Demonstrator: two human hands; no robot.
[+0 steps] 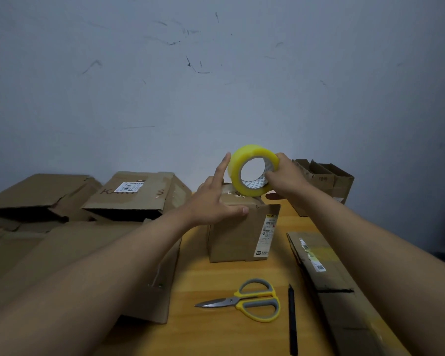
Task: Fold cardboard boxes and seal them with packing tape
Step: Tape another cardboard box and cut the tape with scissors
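A small closed cardboard box (238, 235) with a white label strip stands in the middle of the wooden table (216, 278). My right hand (287, 179) grips a yellow roll of packing tape (252, 169), held upright just above the box's far top edge. My left hand (217, 199) hovers over the box top with fingers straight, its index finger pointing up beside the roll and its thumb near the box's front edge.
Yellow-and-grey scissors (249, 300) and a black pen (292, 321) lie near the front. A flattened box (326, 273) lies at the right, an open-topped box (326, 179) stands at the back right, and several flattened or collapsed boxes (136, 194) crowd the left.
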